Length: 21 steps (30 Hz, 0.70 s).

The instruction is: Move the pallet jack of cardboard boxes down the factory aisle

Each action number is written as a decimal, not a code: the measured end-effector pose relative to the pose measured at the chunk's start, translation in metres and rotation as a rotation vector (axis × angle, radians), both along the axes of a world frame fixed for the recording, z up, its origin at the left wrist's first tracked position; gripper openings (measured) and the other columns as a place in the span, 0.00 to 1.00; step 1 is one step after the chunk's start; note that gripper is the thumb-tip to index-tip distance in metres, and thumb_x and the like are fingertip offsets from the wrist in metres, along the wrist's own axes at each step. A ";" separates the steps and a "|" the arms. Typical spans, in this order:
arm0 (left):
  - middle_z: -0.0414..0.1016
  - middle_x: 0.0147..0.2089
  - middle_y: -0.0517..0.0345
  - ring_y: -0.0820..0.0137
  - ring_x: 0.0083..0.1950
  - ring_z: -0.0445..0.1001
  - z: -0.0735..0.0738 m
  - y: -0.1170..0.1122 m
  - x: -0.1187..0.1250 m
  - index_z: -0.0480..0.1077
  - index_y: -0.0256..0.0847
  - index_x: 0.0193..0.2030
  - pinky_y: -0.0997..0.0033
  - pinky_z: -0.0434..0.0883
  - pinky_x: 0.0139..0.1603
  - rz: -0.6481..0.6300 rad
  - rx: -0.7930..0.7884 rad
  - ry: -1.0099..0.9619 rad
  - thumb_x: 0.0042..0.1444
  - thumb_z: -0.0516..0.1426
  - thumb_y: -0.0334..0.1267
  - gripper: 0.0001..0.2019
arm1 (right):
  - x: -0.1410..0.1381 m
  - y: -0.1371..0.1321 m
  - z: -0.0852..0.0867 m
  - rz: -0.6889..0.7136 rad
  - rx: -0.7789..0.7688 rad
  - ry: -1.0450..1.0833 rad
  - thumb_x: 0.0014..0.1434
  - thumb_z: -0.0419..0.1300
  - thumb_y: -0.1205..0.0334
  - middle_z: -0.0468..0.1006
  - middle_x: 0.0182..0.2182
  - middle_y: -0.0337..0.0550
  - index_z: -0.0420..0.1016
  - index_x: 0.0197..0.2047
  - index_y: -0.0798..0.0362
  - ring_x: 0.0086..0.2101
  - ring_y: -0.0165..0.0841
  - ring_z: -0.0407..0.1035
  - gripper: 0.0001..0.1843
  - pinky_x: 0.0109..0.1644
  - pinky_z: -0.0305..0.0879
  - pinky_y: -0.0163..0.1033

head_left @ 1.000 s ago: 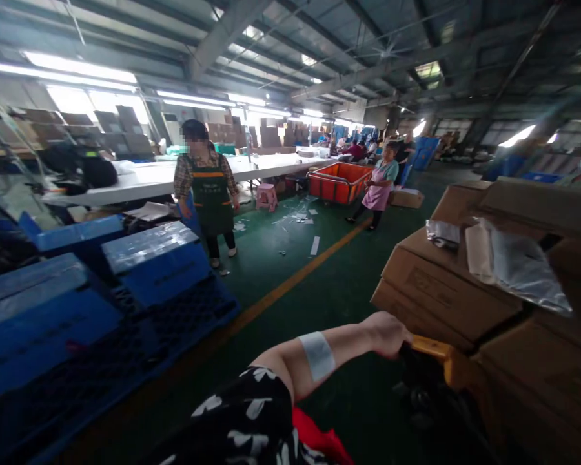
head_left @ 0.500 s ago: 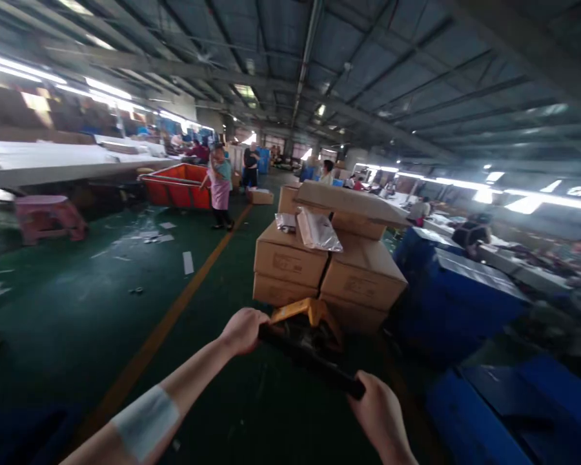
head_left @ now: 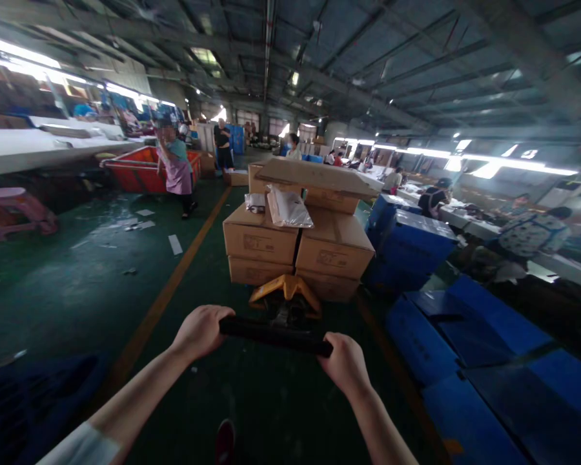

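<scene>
- Count: two hands, one black handle bar [head_left: 275, 336], one yellow pallet jack [head_left: 285, 294], one stack of cardboard boxes [head_left: 297, 242], with at least four brown cartons facing the camera and a flat sheet of cardboard [head_left: 319, 175] on top.
- Further count: two clear plastic bags [head_left: 286, 208] on the stack; one orange cart [head_left: 142, 169] at far left; one pink stool [head_left: 14, 212].
- Appearance: the handle bar is a straight, dark tube, tilted slightly down to the right; the yellow jack body sits just behind it.
- Left hand [head_left: 201, 330]: fingers curled fully around the bar's left end.
- Right hand [head_left: 345, 361]: fingers wrapped fully around the bar's right end.
- Position: the bar spans between both hands, low centre, over the green floor [head_left: 77, 290]; the boxes stand just beyond the jack.
- Blue crates [head_left: 465, 336] lie to the right.
</scene>
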<state>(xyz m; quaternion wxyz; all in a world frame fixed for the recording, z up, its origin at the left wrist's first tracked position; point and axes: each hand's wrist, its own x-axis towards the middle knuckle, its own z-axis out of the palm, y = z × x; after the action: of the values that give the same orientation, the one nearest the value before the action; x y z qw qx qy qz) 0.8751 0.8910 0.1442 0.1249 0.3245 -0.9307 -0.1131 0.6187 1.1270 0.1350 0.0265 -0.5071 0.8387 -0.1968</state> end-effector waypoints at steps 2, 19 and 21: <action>0.79 0.43 0.59 0.63 0.49 0.76 0.001 0.022 0.015 0.75 0.44 0.43 0.64 0.65 0.52 0.004 0.001 -0.010 0.49 0.54 0.32 0.15 | 0.011 0.020 0.001 0.022 0.029 0.014 0.54 0.61 0.66 0.75 0.30 0.38 0.73 0.31 0.53 0.33 0.30 0.69 0.00 0.36 0.53 0.34; 0.79 0.44 0.55 0.62 0.49 0.75 -0.003 0.149 0.176 0.75 0.44 0.43 0.62 0.66 0.55 -0.012 0.075 0.074 0.48 0.56 0.34 0.15 | 0.163 0.163 -0.031 0.011 0.086 0.026 0.51 0.62 0.62 0.80 0.37 0.43 0.78 0.37 0.49 0.37 0.36 0.75 0.08 0.40 0.69 0.36; 0.79 0.44 0.55 0.62 0.48 0.75 -0.007 0.161 0.196 0.75 0.45 0.43 0.62 0.67 0.55 -0.003 0.084 0.062 0.48 0.56 0.33 0.15 | 0.181 0.177 -0.046 -0.011 0.072 0.038 0.47 0.64 0.65 0.81 0.41 0.43 0.80 0.39 0.47 0.41 0.40 0.76 0.13 0.44 0.72 0.40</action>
<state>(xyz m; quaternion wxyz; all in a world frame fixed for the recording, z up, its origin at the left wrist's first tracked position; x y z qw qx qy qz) 1.0716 1.0525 0.1373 0.1400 0.3243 -0.9213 -0.1625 0.7999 1.3042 0.0885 0.0275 -0.5051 0.8482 -0.1570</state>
